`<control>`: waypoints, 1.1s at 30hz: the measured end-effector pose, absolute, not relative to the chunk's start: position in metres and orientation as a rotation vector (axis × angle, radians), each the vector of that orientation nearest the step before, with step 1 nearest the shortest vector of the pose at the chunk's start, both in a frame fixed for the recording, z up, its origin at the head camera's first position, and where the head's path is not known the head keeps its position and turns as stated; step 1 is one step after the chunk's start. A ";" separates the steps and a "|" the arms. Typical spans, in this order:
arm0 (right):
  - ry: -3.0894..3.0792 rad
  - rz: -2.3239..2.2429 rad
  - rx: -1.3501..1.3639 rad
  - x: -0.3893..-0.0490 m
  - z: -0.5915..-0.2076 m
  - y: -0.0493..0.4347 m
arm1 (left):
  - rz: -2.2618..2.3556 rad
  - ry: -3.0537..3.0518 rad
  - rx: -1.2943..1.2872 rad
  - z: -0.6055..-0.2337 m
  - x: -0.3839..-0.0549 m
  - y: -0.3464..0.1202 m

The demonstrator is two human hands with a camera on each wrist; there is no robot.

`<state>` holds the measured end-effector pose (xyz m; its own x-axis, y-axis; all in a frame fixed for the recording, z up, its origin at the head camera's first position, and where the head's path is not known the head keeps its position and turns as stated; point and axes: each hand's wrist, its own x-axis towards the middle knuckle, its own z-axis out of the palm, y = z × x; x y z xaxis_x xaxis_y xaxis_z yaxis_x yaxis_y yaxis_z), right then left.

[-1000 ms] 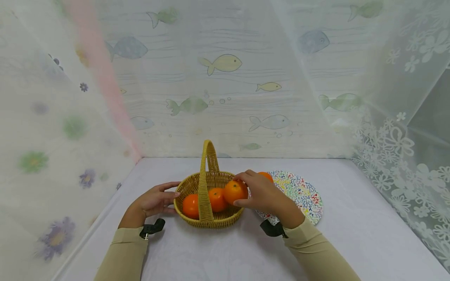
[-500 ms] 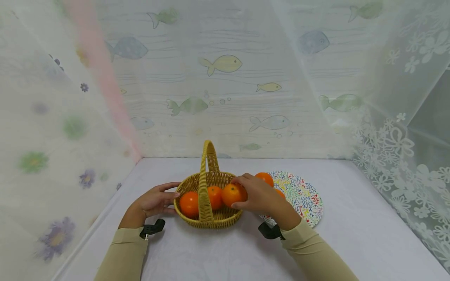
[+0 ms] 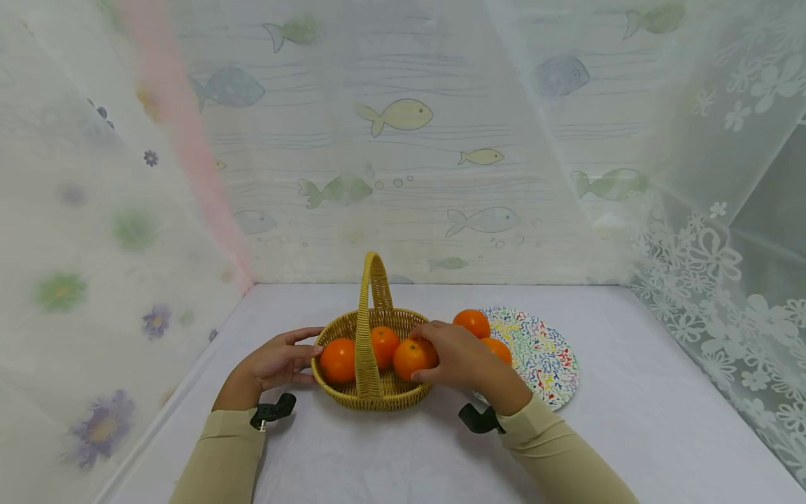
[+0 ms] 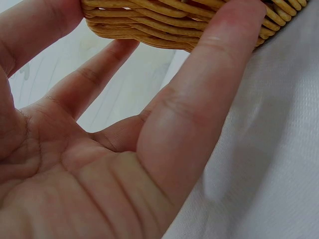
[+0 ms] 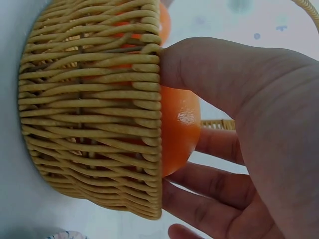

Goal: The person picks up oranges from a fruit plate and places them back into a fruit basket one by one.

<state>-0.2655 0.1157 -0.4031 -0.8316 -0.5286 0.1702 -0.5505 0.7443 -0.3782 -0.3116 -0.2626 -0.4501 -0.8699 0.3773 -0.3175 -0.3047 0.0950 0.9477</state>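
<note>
A yellow wicker basket (image 3: 378, 404) with a tall arched handle stands on the table. My left hand (image 3: 285, 360) touches its left side, fingers fairly straight and spread; in the left wrist view the thumb (image 4: 199, 99) lies against the weave. My right hand (image 3: 462, 357) holds an orange (image 3: 414, 359) inside the right end of the basket, thumb at the front and fingers behind it. In the right wrist view this orange (image 5: 179, 129) shows above the rim, its lower part behind the wicker. A second orange (image 3: 338, 360) and a third orange (image 3: 383, 346) lie in the basket.
To the right lies a round plate (image 3: 535, 350) with a multicoloured pattern. One orange (image 3: 472, 323) and another orange (image 3: 499, 350) are at its left side, partly behind my right hand. A white cloth (image 3: 352, 462) covers the table, and fish-printed curtains hang behind.
My right hand has moved left and down, lowering the orange into the basket. The two other oranges there have shifted slightly left and back. More of the plate's oranges shows. My left hand stays put.
</note>
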 end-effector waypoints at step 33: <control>-2.856 0.705 0.989 -0.262 -0.414 0.104 | 1.817 1.893 0.085 -0.451 -0.313 -0.264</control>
<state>-0.2621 0.1045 -0.4137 -0.7963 -0.5777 0.1797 -0.5950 0.6939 -0.4056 -0.3131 -0.2641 -0.4514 -0.8677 0.3852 -0.3143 -0.2981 0.1028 0.9490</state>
